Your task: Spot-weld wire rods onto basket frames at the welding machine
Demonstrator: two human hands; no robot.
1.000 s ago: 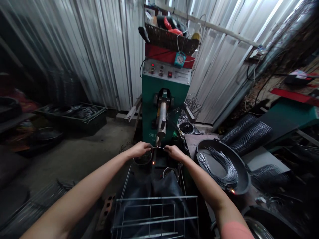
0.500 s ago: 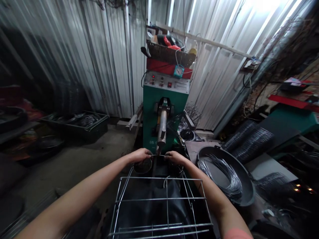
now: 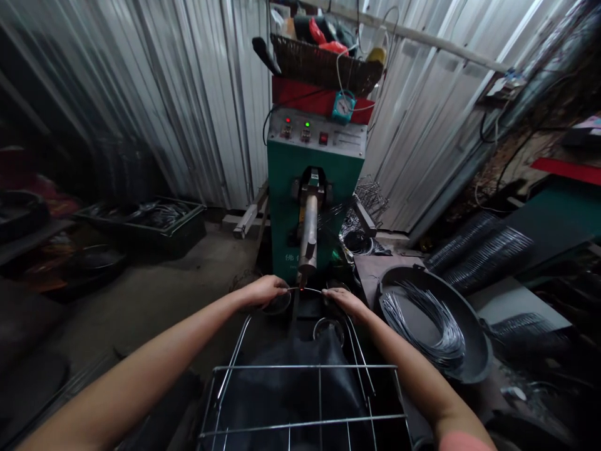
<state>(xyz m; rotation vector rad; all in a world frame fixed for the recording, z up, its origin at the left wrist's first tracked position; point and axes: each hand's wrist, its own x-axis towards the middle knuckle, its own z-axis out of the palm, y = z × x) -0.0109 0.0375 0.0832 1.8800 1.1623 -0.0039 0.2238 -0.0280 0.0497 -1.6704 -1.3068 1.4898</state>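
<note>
A thin curved metal wire (image 3: 313, 289) spans between my two hands. My left hand (image 3: 268, 290) pinches its left end, and my right hand (image 3: 346, 301) pinches the other. Both hands are closed at the fingertips. The wire's middle sits at the lower tip of the metal electrode arm (image 3: 308, 241) of a green spot welding machine (image 3: 282, 188), where a small orange-red glow shows. Nearer to me is a wire rack (image 3: 305, 368) of straight rods, with dark sheeting (image 3: 272, 391) beneath it. A metal ring (image 3: 328, 321) lies between the rack and the machine.
A round black pan (image 3: 486, 351) on the right holds a coil of wires (image 3: 444, 332). Stacks of dark wire pieces (image 3: 498, 254) lie behind it. To the left stands a green bin (image 3: 188, 241) of metal parts. Corrugated wall (image 3: 225, 94) closes off the back.
A green light on the control panel now glows beside the red one. An orange glow has appeared at the electrode tip. My right hand is slightly farther from the left; the rack appears lower in view.
</note>
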